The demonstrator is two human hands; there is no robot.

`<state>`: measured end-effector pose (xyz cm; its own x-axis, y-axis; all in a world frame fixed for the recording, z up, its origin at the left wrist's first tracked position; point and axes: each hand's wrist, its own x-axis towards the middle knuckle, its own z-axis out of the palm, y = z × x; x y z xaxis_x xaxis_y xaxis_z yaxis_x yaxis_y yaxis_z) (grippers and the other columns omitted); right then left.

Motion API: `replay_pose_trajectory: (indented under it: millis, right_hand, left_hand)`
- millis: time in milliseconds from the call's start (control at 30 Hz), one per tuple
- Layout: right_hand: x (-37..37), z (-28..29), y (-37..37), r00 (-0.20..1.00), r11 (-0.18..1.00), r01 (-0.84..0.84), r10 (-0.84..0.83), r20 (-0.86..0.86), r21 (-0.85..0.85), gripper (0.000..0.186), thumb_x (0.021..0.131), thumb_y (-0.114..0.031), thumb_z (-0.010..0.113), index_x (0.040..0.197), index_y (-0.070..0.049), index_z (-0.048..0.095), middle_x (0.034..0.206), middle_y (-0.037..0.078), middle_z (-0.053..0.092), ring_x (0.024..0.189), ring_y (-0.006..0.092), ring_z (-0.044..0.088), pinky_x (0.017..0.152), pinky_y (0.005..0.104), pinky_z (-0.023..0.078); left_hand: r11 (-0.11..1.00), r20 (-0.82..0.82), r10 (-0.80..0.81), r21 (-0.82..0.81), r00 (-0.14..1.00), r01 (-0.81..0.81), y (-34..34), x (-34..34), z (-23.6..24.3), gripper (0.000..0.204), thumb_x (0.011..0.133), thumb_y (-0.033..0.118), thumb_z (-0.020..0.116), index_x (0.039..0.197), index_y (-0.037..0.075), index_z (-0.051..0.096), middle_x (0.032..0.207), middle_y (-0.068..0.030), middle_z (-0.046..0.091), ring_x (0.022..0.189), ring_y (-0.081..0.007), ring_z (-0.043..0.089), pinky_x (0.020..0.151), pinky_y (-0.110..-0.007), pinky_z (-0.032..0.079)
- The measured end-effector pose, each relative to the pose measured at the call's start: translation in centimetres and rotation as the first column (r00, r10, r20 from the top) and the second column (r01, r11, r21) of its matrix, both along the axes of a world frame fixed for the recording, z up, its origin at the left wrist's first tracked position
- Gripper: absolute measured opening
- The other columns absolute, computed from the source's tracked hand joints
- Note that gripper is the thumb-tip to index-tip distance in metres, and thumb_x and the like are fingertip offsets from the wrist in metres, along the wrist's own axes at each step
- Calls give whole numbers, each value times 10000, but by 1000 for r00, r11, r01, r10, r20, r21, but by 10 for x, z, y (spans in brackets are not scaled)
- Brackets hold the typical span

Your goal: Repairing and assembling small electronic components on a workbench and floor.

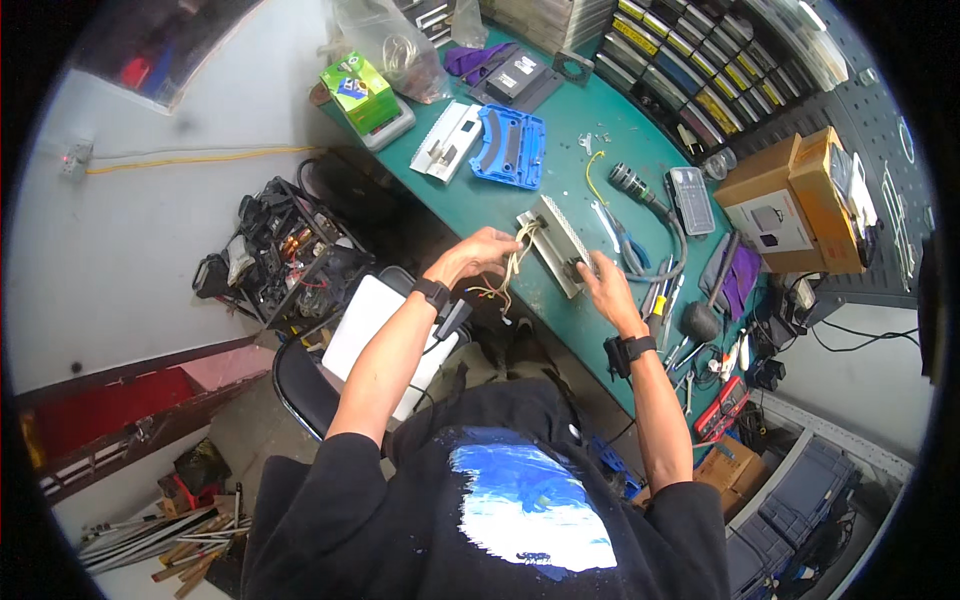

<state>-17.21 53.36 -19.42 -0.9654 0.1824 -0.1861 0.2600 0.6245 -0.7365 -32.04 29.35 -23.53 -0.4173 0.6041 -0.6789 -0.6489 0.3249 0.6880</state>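
Head view: wire bundle [514, 268] is pinched by left hand [472, 254]; channel-shaped metal housing [562, 240] is gripped by right hand [611, 293]. Housing should be steadied, wires kept slack.

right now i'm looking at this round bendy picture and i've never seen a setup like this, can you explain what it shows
There is no robot here: these are a person's own bare hands. The single picture comes from a wide camera worn on the head, looking down, so straight edges bend near the rim.

The left hand holds a bundle of pale wires. The right hand grips the near end of a long, light metal piece. Whether that piece rests on the table is hard to tell.

On the green table lie a blue plastic piece, a pale metal panel, a green box, a clear-lidded case and various tools, with a cardboard box toward the right.
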Motion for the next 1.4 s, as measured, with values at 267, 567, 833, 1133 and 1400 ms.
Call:
replay_pose_trajectory:
  millis: [267, 567, 833, 1133, 1400]
  right_hand:
    - [9, -13, 9, 1000, 997, -23, 21, -18, -75, 371, 994, -274, 547, 1200, 34, 570, 1137, 298, 612, 1082, 473, 576, 911, 495, 456]
    - [9, -7, 45, 990, 958, -35, 72, 119, -283, 441, 1006, -331, 553, 1226, 51, 565, 1088, 293, 641, 1061, 397, 624, 892, 448, 471]
    - [11, 2, 79, 982, 869, -17, 107, 154, -495, 451, 1002, -331, 576, 1226, 61, 590, 1114, 159, 668, 1042, 218, 587, 932, 354, 445]
    - [14, -2, 92, 978, 812, -57, 163, 133, -581, 478, 999, -319, 590, 1254, 85, 591, 1164, 133, 672, 1084, 188, 583, 968, 329, 440]
    - [10, -1, 90, 981, 775, 29, 99, 168, -631, 455, 996, -298, 598, 1254, 77, 605, 1189, 124, 673, 1103, 182, 587, 985, 325, 433]
  left_hand:
    - [981, -94, 85, -165, 992, -99, 24, 25, 12, 453, 989, 183, 575, 1290, -135, 461, 1041, -139, 610, 857, -225, 681, 665, -306, 572]
    - [892, -522, -28, -399, 852, -215, 57, 36, 33, 415, 956, 303, 619, 1262, 24, 587, 798, -142, 666, 608, -220, 664, 585, -398, 543]
    - [861, -827, -400, -486, 394, -147, 50, 45, 67, 412, 984, 328, 582, 1257, 19, 603, 847, -199, 674, 747, -307, 700, 745, -418, 531]
    - [877, -748, -250, -444, 615, -184, 65, 61, 81, 421, 979, 313, 597, 1248, -11, 597, 860, -173, 684, 668, -277, 668, 727, -400, 521]
    - [877, -935, -182, -295, 304, -380, 86, 90, 79, 528, 850, 180, 754, 1288, -4, 524, 1329, -216, 439, 1227, -361, 489, 1003, -444, 444]
